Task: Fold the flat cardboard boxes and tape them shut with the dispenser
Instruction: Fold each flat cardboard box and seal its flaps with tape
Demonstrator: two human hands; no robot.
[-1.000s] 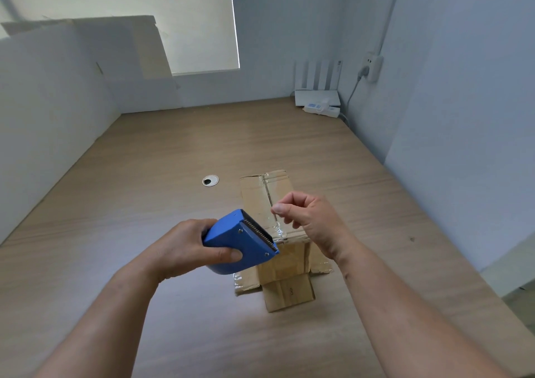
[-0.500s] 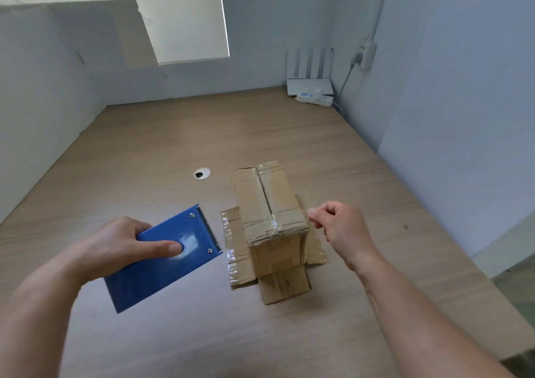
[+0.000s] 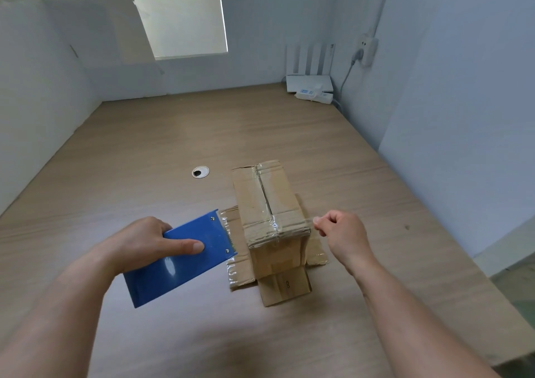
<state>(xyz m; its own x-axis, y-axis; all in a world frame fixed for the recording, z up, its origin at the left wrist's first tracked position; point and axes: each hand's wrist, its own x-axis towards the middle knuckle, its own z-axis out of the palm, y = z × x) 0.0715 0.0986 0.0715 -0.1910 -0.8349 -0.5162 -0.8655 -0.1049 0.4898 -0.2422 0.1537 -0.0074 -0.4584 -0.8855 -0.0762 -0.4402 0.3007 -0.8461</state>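
Cardboard box [image 3: 278, 201] stood on the tabletop [image 3: 173, 134]: light, thin-walled, easily dented, I judged, best steadied by its stiff corners. At its 9 o'clock my left hand [image 3: 139, 244] gripped the blue dispenser [image 3: 179, 264]; at 3 o'clock my right hand [image 3: 341, 233] pinched the tape [image 3: 275, 228] end.

The dispenser [image 3: 179, 264] was bright blue with a glossy sheen. The box [image 3: 269, 201] was plain brown cardboard, banded with shiny clear tape [image 3: 273, 225]. The bench [image 3: 173, 146] showed pale tan wood grain around a white-rimmed black hole [image 3: 200, 172]. The router [image 3: 308, 83] was white.
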